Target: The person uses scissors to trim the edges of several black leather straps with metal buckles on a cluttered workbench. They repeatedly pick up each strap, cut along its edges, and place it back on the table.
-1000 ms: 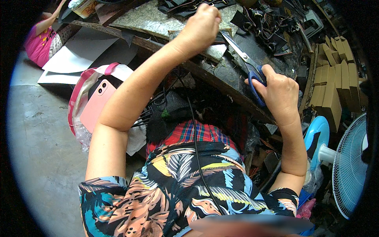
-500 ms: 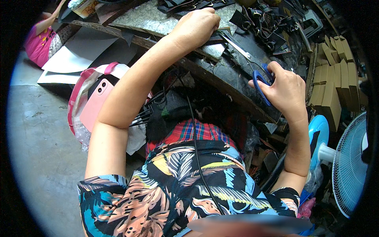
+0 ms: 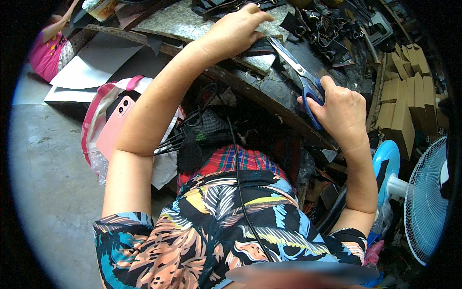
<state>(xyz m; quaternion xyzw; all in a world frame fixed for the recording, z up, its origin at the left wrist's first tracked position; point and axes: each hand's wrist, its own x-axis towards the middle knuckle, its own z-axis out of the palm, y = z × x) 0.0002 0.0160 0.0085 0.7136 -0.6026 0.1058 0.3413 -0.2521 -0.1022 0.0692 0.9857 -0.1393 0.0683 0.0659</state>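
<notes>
My right hand (image 3: 342, 108) grips a pair of scissors (image 3: 299, 69), thumb and fingers in the dark blue handle loops. The metal blades point up and left over the dark bench, their tips near a dark flat piece (image 3: 262, 47) by the bench edge. My left hand (image 3: 238, 30) hovers over the pale stone slab (image 3: 180, 21), just left of the blade tips. Its thumb and forefinger are apart, and nothing shows between them. Dark straps with metal rings (image 3: 325, 29) lie heaped on the bench beyond the scissors.
Below my left forearm a pink phone (image 3: 111, 124) rests in a pink-and-white bag (image 3: 91, 113). White sheets (image 3: 91, 62) lie farther left, near a person in pink (image 3: 48, 57). Stacked cardboard pieces (image 3: 397, 115) and a blue fan (image 3: 428, 202) stand at right. A black cable (image 3: 236, 159) hangs over my lap.
My left hand has loosened from a closed shape, its fingers now spread. My right hand has shifted slightly left with the scissors.
</notes>
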